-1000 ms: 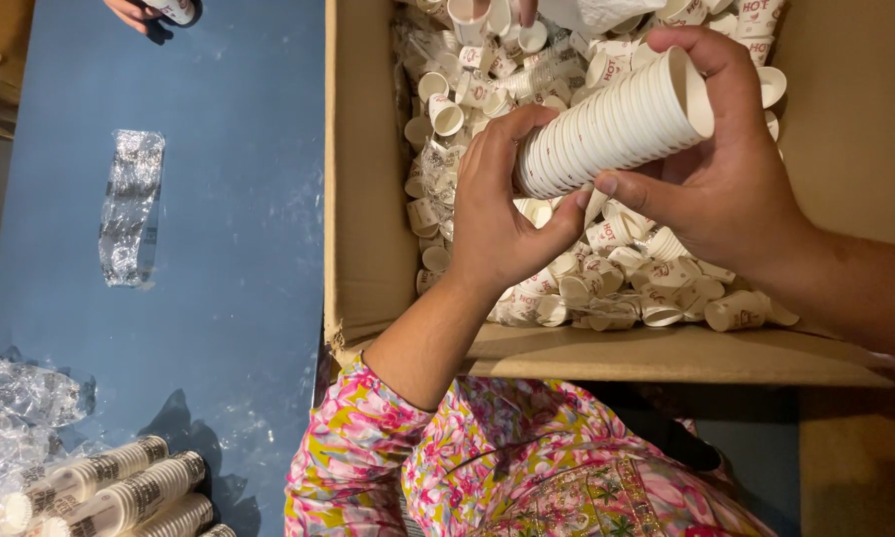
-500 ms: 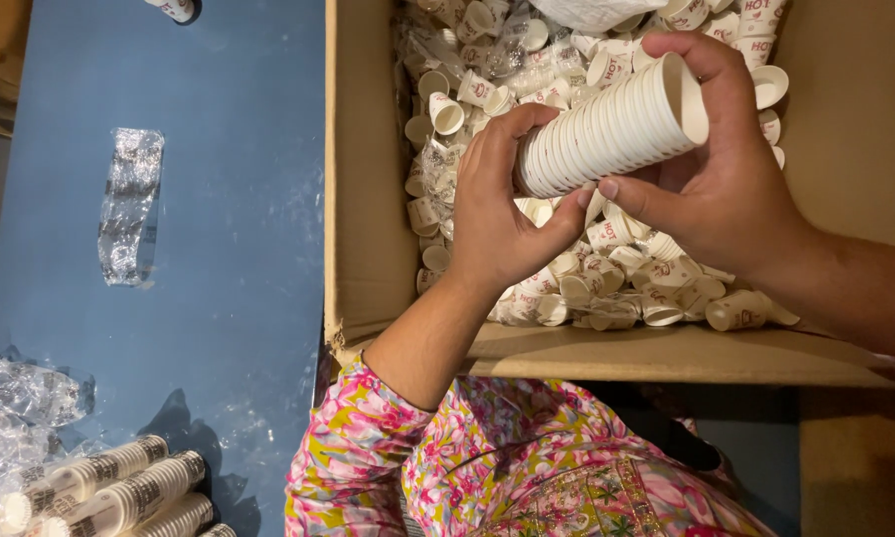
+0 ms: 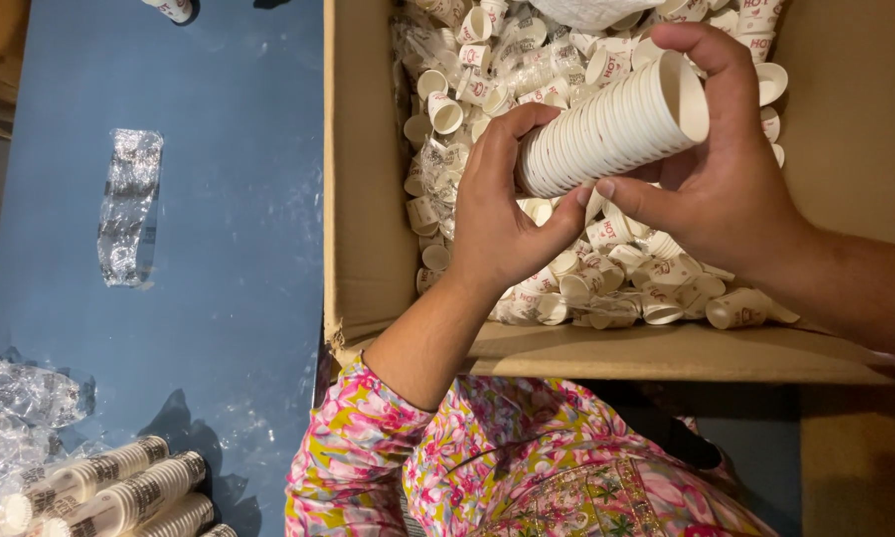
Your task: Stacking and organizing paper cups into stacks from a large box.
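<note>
A blue table (image 3: 219, 249) runs under everything here, with a big cardboard box (image 3: 368, 199) standing open on it and the person leaning over its near edge

Both hands hold one stack of paper cups (image 3: 606, 124) above the box. The left hand (image 3: 497, 214) is curled around the stack's closed end, fingers wrapped over the bottoms and thumb lying along the side, so the nested cups cannot slide out that way. The right hand (image 3: 711, 189) grips the open end, fingers arched over the rim of the last cup and thumb pressed from below; held like this from both ends, the stack stays tight and lies nearly level, tilted a little up to the right

Right beneath the hands lies a heap of loose cups (image 3: 606, 268), many tipped on their sides, some among crumpled clear wrap, filling the box floor. The floral sleeve (image 3: 368, 457) of the left arm crosses the box's near flap

Further out on the table, well apart from the box, sits a crumpled strip of clear plastic (image 3: 129, 204). At the near left corner lie wrapped stacks of cups (image 3: 129, 487) side by side, touching one another, next to more loose plastic wrap (image 3: 20, 393)
</note>
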